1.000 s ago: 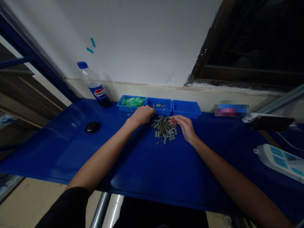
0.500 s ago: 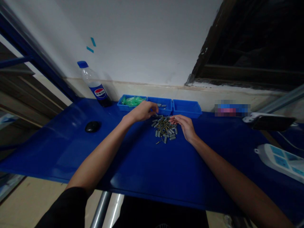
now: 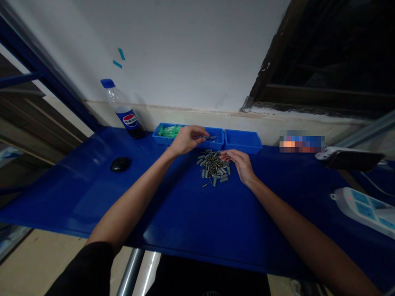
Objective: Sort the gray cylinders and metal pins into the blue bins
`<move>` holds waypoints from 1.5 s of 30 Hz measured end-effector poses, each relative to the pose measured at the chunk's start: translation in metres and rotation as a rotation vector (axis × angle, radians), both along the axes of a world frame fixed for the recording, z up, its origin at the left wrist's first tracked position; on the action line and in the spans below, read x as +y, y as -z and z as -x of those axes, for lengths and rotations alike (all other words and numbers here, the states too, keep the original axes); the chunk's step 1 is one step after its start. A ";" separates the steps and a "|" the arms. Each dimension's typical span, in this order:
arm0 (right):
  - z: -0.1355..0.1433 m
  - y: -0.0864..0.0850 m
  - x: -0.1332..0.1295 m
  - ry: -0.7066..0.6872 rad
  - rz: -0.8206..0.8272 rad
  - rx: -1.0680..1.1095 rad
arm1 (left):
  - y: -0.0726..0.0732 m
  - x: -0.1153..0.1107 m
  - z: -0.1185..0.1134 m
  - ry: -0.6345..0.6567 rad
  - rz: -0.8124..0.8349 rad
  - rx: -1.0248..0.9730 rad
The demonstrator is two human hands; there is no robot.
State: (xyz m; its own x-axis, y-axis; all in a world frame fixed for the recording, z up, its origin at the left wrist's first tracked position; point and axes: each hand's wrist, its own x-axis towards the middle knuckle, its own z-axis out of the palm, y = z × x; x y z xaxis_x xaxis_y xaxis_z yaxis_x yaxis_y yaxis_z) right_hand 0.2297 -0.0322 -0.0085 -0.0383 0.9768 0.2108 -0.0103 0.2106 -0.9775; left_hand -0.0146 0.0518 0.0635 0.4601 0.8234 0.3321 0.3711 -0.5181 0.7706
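My left hand (image 3: 189, 139) is over the middle blue bin (image 3: 219, 144), its thumb and fingers pinched together. What they hold, if anything, I cannot make out. A few grey cylindrical pieces (image 3: 212, 137) show in that bin by the fingertips. Below it on the table lies a pile of grey metal cylinders and thin brass-coloured screw-like pins (image 3: 212, 166). My right hand (image 3: 242, 163) stays at the pile's right edge, fingers loosely stretched and slightly curved, with nothing visible in them.
A left bin holds a green plastic bag (image 3: 169, 131); a right blue bin (image 3: 243, 142) stands beside the middle one. A Pepsi bottle (image 3: 128, 117) and a black mouse (image 3: 120, 164) are on the left. Toward the right are a phone (image 3: 354, 159) and a power strip (image 3: 367, 207).
My left hand has moved up and slightly right, from the pile's upper edge to over the middle bin. My right hand has stayed in place.
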 end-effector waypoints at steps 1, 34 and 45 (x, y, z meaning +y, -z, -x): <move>0.000 0.000 0.000 -0.002 0.000 0.001 | -0.001 -0.001 0.000 0.001 -0.043 0.012; 0.009 -0.004 -0.011 0.476 -0.125 -0.147 | -0.006 -0.008 0.002 0.244 -0.160 0.662; 0.011 0.003 -0.005 0.402 -0.301 -0.073 | -0.007 -0.013 -0.006 0.350 0.080 0.328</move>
